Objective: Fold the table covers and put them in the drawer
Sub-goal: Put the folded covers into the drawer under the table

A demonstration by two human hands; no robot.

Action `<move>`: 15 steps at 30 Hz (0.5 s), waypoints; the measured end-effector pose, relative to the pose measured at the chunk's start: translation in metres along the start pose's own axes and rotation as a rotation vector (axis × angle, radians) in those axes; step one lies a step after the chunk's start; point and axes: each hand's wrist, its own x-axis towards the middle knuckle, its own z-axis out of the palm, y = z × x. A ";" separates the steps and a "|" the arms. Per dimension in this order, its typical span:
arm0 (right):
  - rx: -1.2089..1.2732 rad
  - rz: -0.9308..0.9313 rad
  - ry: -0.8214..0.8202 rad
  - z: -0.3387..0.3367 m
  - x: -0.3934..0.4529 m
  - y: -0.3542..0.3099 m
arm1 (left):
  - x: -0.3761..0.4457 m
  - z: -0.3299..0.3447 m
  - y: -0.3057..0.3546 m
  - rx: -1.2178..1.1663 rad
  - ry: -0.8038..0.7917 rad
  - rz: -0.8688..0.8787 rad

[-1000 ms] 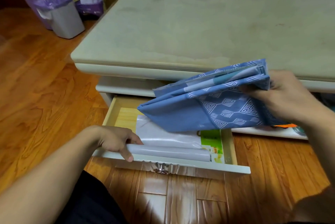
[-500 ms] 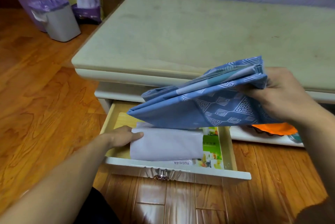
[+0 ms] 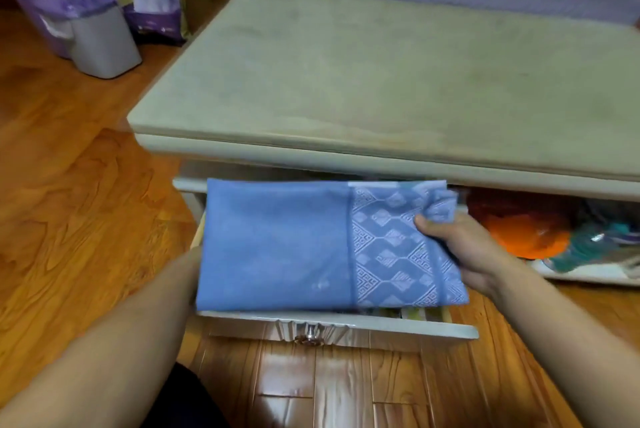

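Head view, looking down: a folded blue table cover [image 3: 277,247] lies flat across the open drawer [image 3: 339,325] of a low pale desk [image 3: 381,81], spanning it from the left side almost to the right and hiding nearly all of the inside. Most of the cover is plain blue; its right part carries a pale woven geometric border.

On the right, the right hand [image 3: 464,247] has its grip closed on the cover's right edge, thumb on top pinching a bunched corner, fingers underneath. The left hand [image 3: 192,266] reaches in at the cover's left edge and is mostly hidden beneath the cloth, so I cannot tell how its grip stands.

Along the drawer's front edge, a thin strip of coloured contents shows just below the cover, too small to make out. The drawer front has a round metal knob [image 3: 308,337].

Right of the drawer, an open shelf under the desk holds something orange [image 3: 526,233] beside teal items. On the wooden floor [image 3: 69,185], far left, stands a grey bin [image 3: 104,43] with a purple liner.
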 end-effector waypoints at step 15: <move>0.041 0.053 0.230 0.006 0.031 0.059 | -0.018 0.024 0.016 -0.485 0.160 0.163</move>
